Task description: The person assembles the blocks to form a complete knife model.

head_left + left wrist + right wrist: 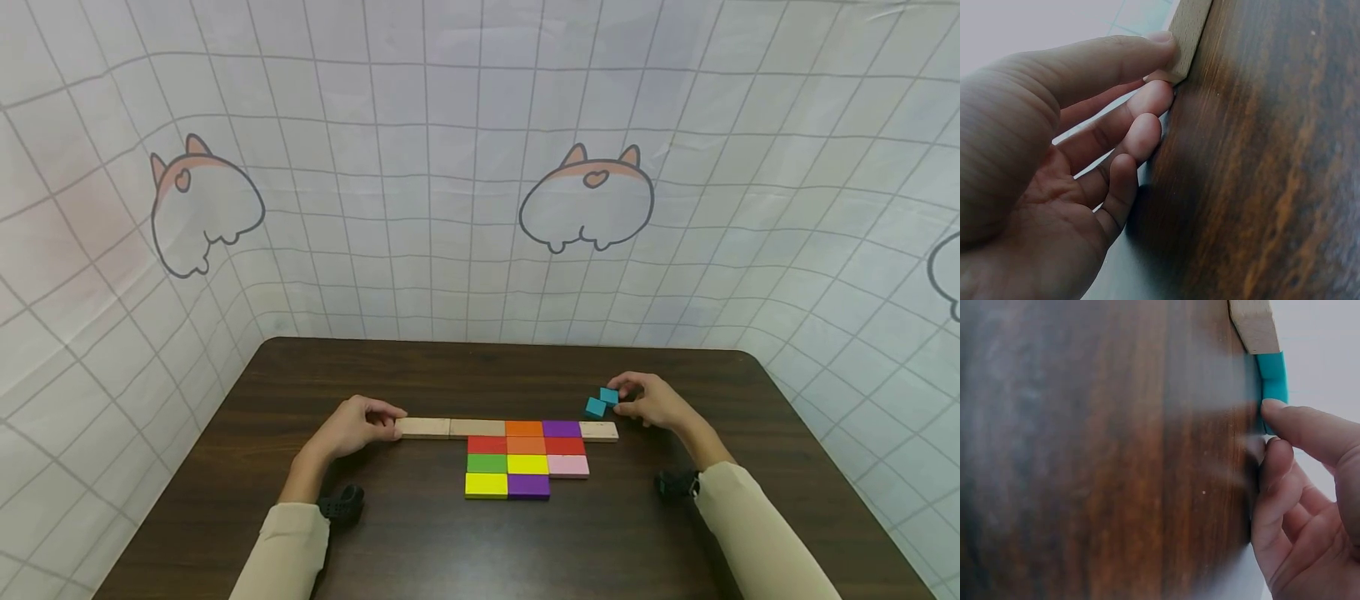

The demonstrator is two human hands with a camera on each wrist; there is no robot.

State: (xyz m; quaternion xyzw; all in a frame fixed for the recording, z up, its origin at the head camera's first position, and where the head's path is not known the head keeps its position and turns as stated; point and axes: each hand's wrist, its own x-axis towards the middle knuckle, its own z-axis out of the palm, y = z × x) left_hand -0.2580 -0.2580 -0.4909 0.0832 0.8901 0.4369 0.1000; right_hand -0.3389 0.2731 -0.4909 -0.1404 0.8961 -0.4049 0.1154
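My left hand (352, 429) pinches the left end of a plain wooden block (422, 428) at the left of a flat row. Up close in the left wrist view, the thumb and a fingertip meet the pale wood (1192, 31). Beyond the row's right end, my right hand (656, 403) holds a small teal block (609, 396) between thumb and fingers. A second teal block (596, 407) lies against it at the lower left. The right wrist view shows the thumb on teal (1274, 378); the fingertips behind are partly hidden.
Coloured blocks lie flat below the row: red (487, 445), green (487, 463), yellow (486, 486), purple (528, 487) and pink (567, 466) among them. A plain wooden block (598, 431) ends the row at right. The dark table (420, 542) meets a patterned cloth (465, 208) behind.
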